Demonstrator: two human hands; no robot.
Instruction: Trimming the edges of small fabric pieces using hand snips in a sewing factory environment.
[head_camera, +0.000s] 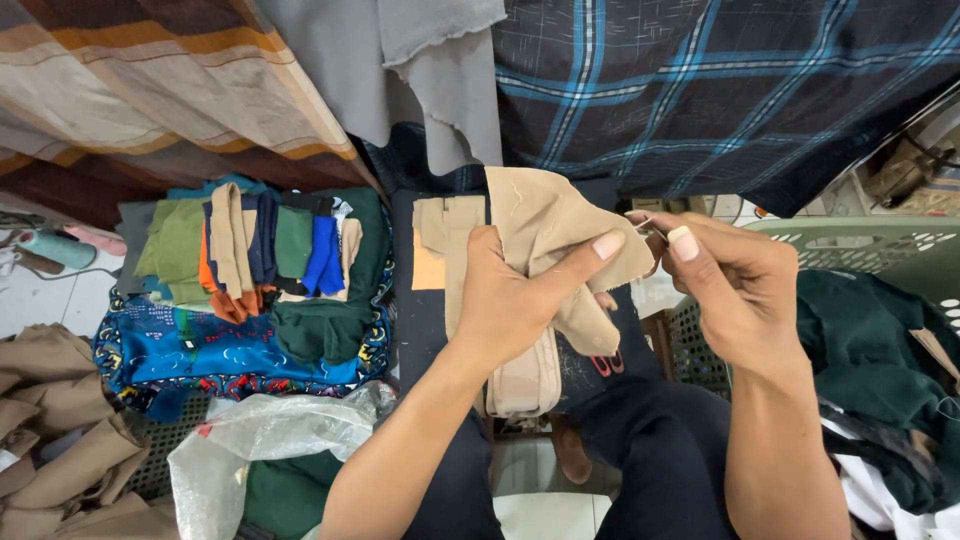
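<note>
My left hand (515, 300) grips a tan piece of cloth (545, 225), thumb pressed on its upper right edge. The cloth hangs down over my lap, with a folded band at its lower end. My right hand (725, 280) is closed around a small metal tool (648, 229), whose tip touches the corner of the cloth next to my left thumb. Both hands are held close together above my dark trousers (650, 450).
A stack of folded coloured fabrics (255, 250) lies on a blue patterned cloth (200, 350) at left. A green plastic basket (880, 240) with dark green fabric stands at right. Tan pieces (60, 420) and a clear plastic bag (270, 430) sit lower left. Plaid and striped cloths hang above.
</note>
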